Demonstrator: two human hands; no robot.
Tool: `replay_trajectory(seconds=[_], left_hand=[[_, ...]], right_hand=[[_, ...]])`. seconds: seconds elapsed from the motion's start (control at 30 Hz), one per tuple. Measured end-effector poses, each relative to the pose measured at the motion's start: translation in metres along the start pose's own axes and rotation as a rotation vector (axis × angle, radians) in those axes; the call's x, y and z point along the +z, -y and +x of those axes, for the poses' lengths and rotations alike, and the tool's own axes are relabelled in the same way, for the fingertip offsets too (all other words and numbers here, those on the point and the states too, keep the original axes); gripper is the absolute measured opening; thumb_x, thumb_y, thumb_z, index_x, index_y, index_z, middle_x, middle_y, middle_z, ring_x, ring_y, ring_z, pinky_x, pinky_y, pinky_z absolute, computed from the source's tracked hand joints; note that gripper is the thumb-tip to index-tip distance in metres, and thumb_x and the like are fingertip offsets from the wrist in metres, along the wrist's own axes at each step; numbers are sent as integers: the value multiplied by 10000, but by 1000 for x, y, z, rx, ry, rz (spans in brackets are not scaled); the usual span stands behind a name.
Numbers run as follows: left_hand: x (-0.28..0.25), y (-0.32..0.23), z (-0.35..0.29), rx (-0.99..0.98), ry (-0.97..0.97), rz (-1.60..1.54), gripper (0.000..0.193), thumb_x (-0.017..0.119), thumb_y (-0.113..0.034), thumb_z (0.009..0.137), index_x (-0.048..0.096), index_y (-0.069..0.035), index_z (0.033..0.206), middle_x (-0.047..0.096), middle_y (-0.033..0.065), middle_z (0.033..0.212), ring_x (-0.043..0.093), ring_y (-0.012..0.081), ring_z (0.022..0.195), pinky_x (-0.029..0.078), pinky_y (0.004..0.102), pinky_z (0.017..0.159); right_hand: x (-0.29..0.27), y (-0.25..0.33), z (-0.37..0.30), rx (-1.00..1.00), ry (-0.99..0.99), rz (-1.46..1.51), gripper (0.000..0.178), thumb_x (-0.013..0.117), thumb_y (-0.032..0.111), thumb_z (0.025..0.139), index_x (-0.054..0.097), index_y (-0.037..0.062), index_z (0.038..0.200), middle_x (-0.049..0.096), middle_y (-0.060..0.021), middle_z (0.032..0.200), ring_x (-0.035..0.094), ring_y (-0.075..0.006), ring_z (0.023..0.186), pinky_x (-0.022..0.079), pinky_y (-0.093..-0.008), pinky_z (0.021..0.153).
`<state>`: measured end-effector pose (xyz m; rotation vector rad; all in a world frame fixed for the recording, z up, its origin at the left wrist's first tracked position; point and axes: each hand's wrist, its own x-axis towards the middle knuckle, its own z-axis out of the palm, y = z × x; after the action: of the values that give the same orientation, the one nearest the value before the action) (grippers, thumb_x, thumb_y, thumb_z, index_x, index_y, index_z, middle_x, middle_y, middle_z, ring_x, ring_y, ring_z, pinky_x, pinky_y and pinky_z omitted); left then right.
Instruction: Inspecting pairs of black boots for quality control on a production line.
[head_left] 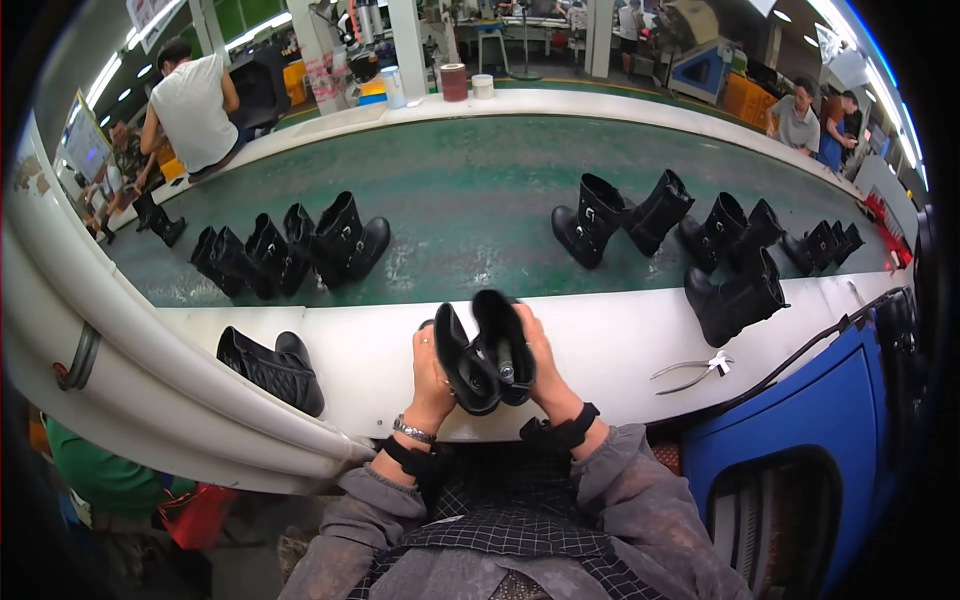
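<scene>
In front of me, above the white ledge (610, 385), I hold a pair of black boots, side by side with their shaft openings toward me. My left hand (429, 378) wraps the outer side of the left boot (455, 345). The right boot (494, 310) is gripped from its outer side by my right hand (543, 362). Inside the right boot's opening a small shiny metal spot shows. The boots' toes and most of my fingertips are hidden behind the shafts.
Beyond the ledge runs a green belt (460, 230) bearing black buckled boots (345, 240) in groups left and right. On the ledge are a quilted boot (275, 370), another boot (735, 295) and pliers (690, 378). A blue machine (800, 420) and white pipes (190, 390) flank me. People sit across the belt.
</scene>
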<state>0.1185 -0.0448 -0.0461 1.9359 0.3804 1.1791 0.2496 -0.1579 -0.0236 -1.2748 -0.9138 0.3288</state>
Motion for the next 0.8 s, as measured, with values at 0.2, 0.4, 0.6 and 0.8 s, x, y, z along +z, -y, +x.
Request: replay_trajectory(seconds=[0.2, 0.4, 0.6, 0.8], left_hand=[[-14, -68, -35, -11, -4, 172, 462, 645, -79, 770, 517, 22, 1203, 538, 162, 1114, 479, 346, 1066, 375, 428, 914], [-15, -128, -46, -133, 127, -48, 635, 743, -15, 686, 486, 37, 1264, 565, 145, 1222, 571, 239, 1108, 444, 345, 956], [-28, -73, 6, -105, -84, 166, 455, 804, -120, 708, 606, 10, 1097, 668, 96, 970, 636, 174, 867, 496, 301, 773], [-28, -57, 91, -153, -172, -137, 198, 726, -5, 769, 668, 25, 955, 679, 14, 862, 586, 78, 775, 469, 235, 706]], right_hand=[[-8, -8, -40, -332, 84, -439, 331, 351, 55, 982, 378, -38, 1299, 386, -240, 1397, 316, -482, 1304, 255, -459, 1105], [0, 57, -71, 165, 212, -148, 577, 256, 388, 1022, 320, -4, 1440, 261, -238, 1499, 179, -380, 1417, 157, -397, 1140], [-5, 57, -72, 294, 273, 116, 480, 436, 298, 989, 450, 0, 1365, 312, -188, 1495, 348, -260, 1354, 287, -336, 1079], [-35, 40, -65, 367, 178, 121, 375, 575, 190, 923, 550, -11, 1238, 523, -138, 1288, 550, -142, 1054, 437, -269, 894]])
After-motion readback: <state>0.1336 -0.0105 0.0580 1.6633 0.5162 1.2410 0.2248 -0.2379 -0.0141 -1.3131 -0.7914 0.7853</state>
